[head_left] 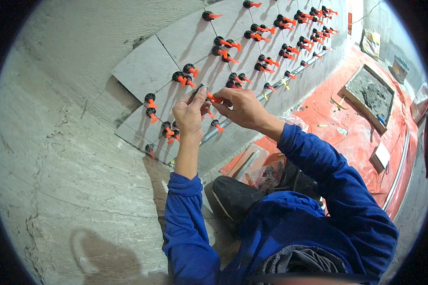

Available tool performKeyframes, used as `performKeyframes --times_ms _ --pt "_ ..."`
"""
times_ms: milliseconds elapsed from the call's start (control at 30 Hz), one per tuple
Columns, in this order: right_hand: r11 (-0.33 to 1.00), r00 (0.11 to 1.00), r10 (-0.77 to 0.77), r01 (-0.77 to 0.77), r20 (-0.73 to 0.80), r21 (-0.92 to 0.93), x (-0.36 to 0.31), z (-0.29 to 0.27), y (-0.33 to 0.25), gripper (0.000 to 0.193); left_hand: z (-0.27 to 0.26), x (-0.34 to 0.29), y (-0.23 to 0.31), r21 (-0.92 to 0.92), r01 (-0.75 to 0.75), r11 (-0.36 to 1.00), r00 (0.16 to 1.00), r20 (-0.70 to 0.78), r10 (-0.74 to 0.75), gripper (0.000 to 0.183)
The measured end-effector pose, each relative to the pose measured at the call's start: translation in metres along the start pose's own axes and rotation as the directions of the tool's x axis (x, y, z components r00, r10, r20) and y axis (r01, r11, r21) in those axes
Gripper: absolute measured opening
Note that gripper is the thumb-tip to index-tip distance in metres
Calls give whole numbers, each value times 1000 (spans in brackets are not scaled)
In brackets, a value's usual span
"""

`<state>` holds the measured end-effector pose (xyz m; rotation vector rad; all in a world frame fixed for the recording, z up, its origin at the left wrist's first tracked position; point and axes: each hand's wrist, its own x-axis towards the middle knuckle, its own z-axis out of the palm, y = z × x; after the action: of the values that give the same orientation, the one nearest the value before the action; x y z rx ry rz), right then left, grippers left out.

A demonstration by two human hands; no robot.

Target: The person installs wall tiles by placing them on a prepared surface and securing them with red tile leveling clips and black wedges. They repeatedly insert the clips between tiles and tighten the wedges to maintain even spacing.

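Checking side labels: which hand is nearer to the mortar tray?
Right. The right hand is left of the mortar tray in the picture, at an orange-and-black fastener; the left hand, at that fastener's other side, is farther left.

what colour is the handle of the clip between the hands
Orange-red; the handle shows best in the head view.

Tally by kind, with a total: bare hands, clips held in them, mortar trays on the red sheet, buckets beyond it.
Bare hands: 2 (left hand, right hand)
Held clip: 1
Mortar tray: 1
Bucket: 1
Total: 5
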<state>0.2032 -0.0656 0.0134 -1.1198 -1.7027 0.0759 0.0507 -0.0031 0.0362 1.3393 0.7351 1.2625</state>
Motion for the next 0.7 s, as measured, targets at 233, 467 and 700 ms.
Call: performKeyframes --times_ms 233,467,700 --pt "992 993 5 11 -121 128 -3 0 2 23 6 -5 3 -76 -90 993 995 47 93 21" --pt "343 923 298 -343 245 875 -8 -10 5 30 9 -6 7 -181 -207 961 952 191 241 23" --pt "962 960 -25 99 -279 255 -12 -2 4 21 21 -14 -1 -238 -211 948 959 139 248 30"
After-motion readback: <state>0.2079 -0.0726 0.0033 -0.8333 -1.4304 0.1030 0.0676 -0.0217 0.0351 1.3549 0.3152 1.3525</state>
